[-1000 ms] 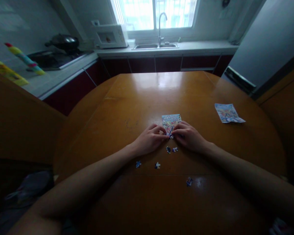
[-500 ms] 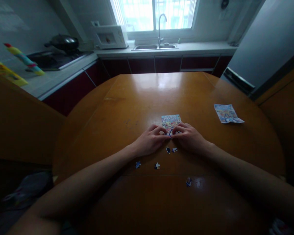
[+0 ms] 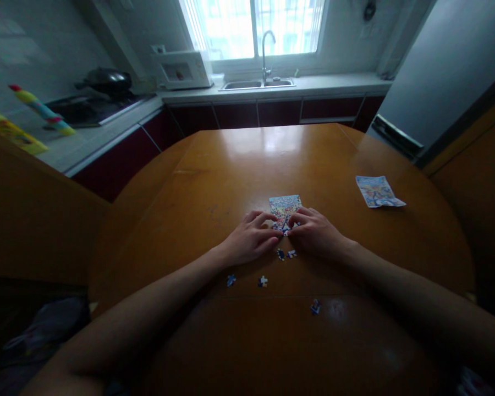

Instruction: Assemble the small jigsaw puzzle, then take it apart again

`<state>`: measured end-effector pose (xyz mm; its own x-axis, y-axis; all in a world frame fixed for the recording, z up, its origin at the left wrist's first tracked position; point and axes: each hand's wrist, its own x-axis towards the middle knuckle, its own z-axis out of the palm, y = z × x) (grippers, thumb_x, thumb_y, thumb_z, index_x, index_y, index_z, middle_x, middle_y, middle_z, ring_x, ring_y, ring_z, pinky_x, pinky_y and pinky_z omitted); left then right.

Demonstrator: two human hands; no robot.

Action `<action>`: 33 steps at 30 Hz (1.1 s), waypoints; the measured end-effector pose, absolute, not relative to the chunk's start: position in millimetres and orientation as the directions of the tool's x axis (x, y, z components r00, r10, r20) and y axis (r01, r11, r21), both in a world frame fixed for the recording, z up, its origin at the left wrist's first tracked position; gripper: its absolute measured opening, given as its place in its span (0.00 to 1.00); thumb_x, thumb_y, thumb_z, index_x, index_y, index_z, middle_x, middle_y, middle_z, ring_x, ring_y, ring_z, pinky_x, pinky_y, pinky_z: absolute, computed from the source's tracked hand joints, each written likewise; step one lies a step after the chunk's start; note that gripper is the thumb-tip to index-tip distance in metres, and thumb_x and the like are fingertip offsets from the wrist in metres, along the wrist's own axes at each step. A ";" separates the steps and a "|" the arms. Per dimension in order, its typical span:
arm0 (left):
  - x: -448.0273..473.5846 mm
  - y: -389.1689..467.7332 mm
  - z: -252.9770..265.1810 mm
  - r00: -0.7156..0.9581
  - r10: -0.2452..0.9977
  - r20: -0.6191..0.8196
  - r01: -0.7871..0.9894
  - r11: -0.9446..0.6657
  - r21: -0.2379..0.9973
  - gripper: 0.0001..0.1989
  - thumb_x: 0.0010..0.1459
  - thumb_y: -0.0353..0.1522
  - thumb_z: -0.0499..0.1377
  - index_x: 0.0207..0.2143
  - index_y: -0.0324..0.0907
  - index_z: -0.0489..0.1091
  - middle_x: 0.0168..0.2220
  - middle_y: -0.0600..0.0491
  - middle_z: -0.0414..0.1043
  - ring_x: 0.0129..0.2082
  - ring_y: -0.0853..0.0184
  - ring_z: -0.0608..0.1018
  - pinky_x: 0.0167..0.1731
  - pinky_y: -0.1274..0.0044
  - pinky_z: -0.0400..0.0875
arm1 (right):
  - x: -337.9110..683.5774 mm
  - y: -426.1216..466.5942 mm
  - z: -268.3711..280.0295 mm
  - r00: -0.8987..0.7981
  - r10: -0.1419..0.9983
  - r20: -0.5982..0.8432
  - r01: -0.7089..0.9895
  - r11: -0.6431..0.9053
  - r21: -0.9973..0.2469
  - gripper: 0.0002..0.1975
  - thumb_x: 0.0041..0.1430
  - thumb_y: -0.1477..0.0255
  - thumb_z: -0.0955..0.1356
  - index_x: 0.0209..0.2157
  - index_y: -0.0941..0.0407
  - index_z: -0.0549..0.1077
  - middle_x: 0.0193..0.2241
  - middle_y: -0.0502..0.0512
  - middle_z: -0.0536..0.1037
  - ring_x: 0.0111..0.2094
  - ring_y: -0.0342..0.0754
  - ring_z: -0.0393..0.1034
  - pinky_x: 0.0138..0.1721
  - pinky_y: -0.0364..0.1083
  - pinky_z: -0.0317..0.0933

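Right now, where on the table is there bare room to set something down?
Bare tabletop lies between the puzzle and the printed sheet, and beyond the puzzle to the far edge. Crowded around the puzzle's near end: left hand, right hand, two loose pieces.

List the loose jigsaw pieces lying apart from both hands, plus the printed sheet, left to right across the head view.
Blue piece, white-and-dark piece, dark piece, white-and-purple piece, nearest piece, printed sheet.

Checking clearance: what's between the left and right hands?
In the head view, the near part of the jigsaw puzzle lies between the left hand and right hand; fingertips of both are at its near edge.
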<state>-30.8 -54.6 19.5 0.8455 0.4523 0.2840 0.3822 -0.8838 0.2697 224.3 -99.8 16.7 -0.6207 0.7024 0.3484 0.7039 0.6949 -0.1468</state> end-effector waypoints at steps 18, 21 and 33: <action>-29.9 -55.1 18.3 0.846 0.431 0.313 0.341 -0.890 0.303 0.13 0.69 0.38 0.56 0.52 0.54 0.76 0.58 0.49 0.68 0.57 0.55 0.64 0.60 0.57 0.62 | 222.9 -99.8 17.9 -0.508 0.752 0.421 0.650 0.655 -0.385 0.14 0.58 0.81 0.66 0.28 0.50 0.81 0.36 0.54 0.79 0.40 0.52 0.68 0.45 0.53 0.65; -30.5 -53.6 20.1 0.840 0.425 0.338 0.304 -0.884 0.357 0.14 0.70 0.37 0.55 0.53 0.52 0.76 0.57 0.48 0.69 0.56 0.57 0.66 0.59 0.58 0.63 | 223.6 -97.8 16.0 -0.374 0.783 0.498 0.630 0.608 -0.483 0.14 0.58 0.82 0.65 0.30 0.52 0.80 0.35 0.56 0.79 0.41 0.52 0.69 0.45 0.53 0.66; -80.2 -34.5 84.6 0.786 0.615 0.057 0.482 -0.668 0.567 0.10 0.64 0.37 0.60 0.38 0.42 0.78 0.36 0.51 0.77 0.32 0.70 0.76 0.32 0.79 0.69 | 248.7 -70.4 -5.3 0.138 0.906 0.401 0.564 0.261 -0.783 0.12 0.51 0.79 0.63 0.28 0.55 0.79 0.30 0.56 0.80 0.32 0.50 0.73 0.35 0.49 0.64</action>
<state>-80.2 -34.5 84.6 0.7861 0.6155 0.0566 0.4823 -0.6681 0.5665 248.7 -70.4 -5.3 0.1382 0.9055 0.4012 0.5642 0.2609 -0.7833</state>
